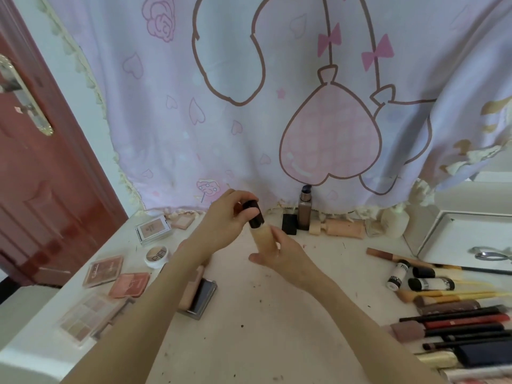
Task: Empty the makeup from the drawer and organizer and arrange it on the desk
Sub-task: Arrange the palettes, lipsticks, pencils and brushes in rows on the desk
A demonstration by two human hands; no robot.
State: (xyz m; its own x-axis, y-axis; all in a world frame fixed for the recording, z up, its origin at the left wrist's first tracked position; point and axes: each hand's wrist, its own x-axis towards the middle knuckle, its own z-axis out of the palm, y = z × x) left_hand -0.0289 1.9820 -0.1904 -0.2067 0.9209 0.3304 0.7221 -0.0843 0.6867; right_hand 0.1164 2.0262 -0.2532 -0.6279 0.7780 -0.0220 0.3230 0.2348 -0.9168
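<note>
I hold a beige foundation bottle (pixel 261 239) with a black cap (pixel 254 214) above the middle of the white desk (pixel 249 314). My left hand (pixel 228 214) grips the black cap from the left. My right hand (pixel 279 253) grips the beige body from below and right. Blush compacts and palettes (pixel 104 270) lie in a group at the left. Brushes, tubes and pencils (pixel 448 314) lie in rows at the right. A tall brown pump bottle (pixel 304 209) stands at the back by the curtain.
A white organizer tray (pixel 432 234) with a metal eyelash curler (pixel 490 254) sits at the back right. A dark compact (pixel 201 297) lies under my left forearm. A pink curtain hangs behind the desk and a red door stands at the left.
</note>
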